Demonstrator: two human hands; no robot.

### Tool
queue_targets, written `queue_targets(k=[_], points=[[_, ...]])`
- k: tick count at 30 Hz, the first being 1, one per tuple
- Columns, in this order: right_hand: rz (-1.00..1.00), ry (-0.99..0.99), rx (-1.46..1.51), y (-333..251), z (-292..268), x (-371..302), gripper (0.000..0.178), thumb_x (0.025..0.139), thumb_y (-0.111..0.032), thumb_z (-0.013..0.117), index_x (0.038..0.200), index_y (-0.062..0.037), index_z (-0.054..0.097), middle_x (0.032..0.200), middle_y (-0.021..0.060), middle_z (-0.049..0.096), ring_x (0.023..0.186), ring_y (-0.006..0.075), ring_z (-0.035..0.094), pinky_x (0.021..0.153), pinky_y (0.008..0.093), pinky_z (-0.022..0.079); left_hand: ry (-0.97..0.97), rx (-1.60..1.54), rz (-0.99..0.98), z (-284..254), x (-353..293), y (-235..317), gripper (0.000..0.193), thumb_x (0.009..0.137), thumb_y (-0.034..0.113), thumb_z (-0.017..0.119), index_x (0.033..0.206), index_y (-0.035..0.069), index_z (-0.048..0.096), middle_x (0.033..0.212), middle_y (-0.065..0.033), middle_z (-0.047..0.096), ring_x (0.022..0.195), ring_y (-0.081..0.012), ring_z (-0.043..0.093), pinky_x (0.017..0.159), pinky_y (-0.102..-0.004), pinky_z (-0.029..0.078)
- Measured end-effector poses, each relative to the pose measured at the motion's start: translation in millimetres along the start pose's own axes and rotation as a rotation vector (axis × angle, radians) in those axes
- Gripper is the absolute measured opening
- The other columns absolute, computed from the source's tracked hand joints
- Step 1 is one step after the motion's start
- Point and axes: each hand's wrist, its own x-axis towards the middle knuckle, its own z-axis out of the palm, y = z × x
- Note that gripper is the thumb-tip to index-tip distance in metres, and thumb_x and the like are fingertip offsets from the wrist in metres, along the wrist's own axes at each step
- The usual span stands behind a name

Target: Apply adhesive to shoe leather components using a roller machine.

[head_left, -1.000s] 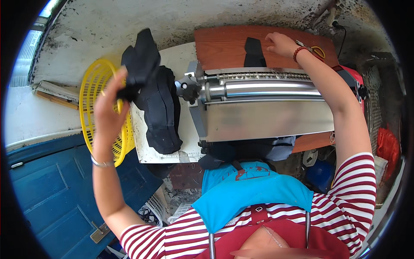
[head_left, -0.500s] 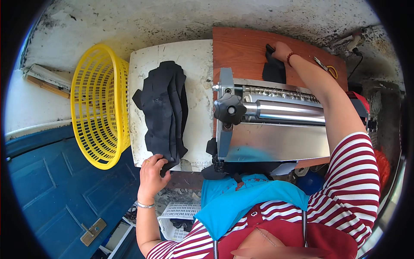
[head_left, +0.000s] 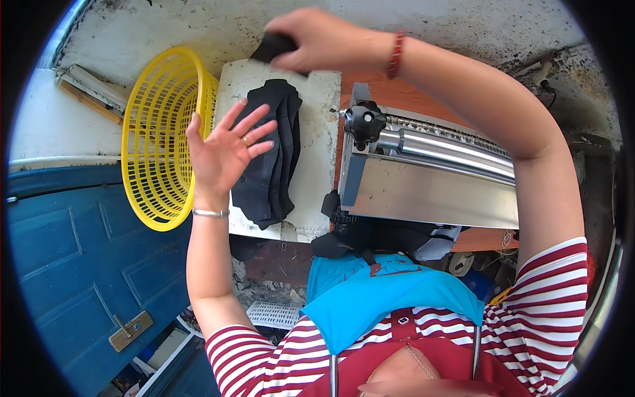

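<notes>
My left hand (head_left: 228,149) is raised with its fingers spread, between the yellow basket and a stack of black sheet pieces (head_left: 271,175). Nothing is in it. Up at the far end of the white tabletop (head_left: 316,192), my right hand (head_left: 317,41) grips a small black sheet piece (head_left: 272,46). Motion blurs that hand a little, and its fingers partly cover the piece. The stack lies lengthwise on the white top, its layers fanned unevenly. To its right stands a metal roller machine (head_left: 456,157) with a black knob (head_left: 364,124); my right arm reaches across behind it.
At the left a yellow plastic basket (head_left: 135,178) stands tilted against the white tabletop. The machine rests on a reddish wooden board (head_left: 390,92). More black material (head_left: 390,235) hangs at the machine's near edge. A blue door (head_left: 59,264) is at lower left, a white crate (head_left: 274,314) below.
My right hand has swung left from behind the machine, carrying a black piece to the white top's far end. My left hand has left the stack's near end, risen and opened.
</notes>
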Motion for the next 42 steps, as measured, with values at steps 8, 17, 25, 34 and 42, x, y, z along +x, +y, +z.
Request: queue_targets(k=[8, 17, 25, 34, 42], points=[[0.067, -0.488, 0.245, -57.0, 28.7, -6.0, 0.048, 0.090, -0.035, 0.075, 0.119, 0.0029, 0.070, 0.099, 0.0103, 0.074, 0.091, 0.0193, 0.069, 0.082, 0.0311, 0.057, 0.212, 0.117, -0.133, -106.7, -15.9, -35.1, 0.052, 0.104, 0.019, 0.049, 0.151, 0.000, 0.040, 0.136, -0.0211, 0.061, 0.109, -0.0250, 0.070, 0.087, -0.0347, 0.061], [0.136, 0.231, 0.418, -50.0, -46.3, -181.0, 0.024, 0.101, -0.016, 0.065, 0.116, 0.0005, 0.069, 0.095, 0.0067, 0.072, 0.080, 0.0085, 0.065, 0.073, 0.0239, 0.055, 0.578, 0.859, -0.145, -77.1, -35.9, -70.4, 0.035, 0.102, 0.023, 0.060, 0.129, 0.002, 0.062, 0.100, -0.0119, 0.076, 0.077, -0.0182, 0.073, 0.059, -0.0252, 0.057], [0.351, 0.590, 0.570, -77.6, 18.6, -356.9, 0.016, 0.099, -0.009, 0.066, 0.111, 0.0008, 0.070, 0.093, 0.0052, 0.071, 0.079, 0.0075, 0.065, 0.068, 0.0218, 0.053, 0.756, 1.901, -0.068, -43.6, 1.4, -128.4, 0.031, 0.080, 0.037, 0.075, 0.097, 0.011, 0.073, 0.087, -0.0107, 0.075, 0.085, -0.0330, 0.073, 0.075, -0.0448, 0.057], [0.659, 0.720, 0.741, -80.6, 126.0, -438.1, 0.016, 0.099, -0.009, 0.065, 0.110, 0.0009, 0.070, 0.095, 0.0043, 0.069, 0.082, 0.0079, 0.066, 0.066, 0.0219, 0.054, 0.863, 2.119, 0.085, -33.8, 4.6, -146.3, 0.024, 0.076, 0.035, 0.079, 0.086, 0.015, 0.072, 0.101, -0.0113, 0.071, 0.098, -0.0365, 0.068, 0.083, -0.0477, 0.056], [0.779, 0.611, 0.838, -67.9, 152.3, -429.6, 0.019, 0.100, -0.012, 0.064, 0.113, 0.0003, 0.070, 0.096, 0.0024, 0.069, 0.083, 0.0071, 0.065, 0.068, 0.0222, 0.054, 0.933, 1.848, 0.142, -65.2, 6.2, -144.0, 0.019, 0.073, 0.029, 0.077, 0.078, 0.011, 0.075, 0.082, -0.0110, 0.072, 0.081, -0.0347, 0.069, 0.077, -0.0455, 0.055]])
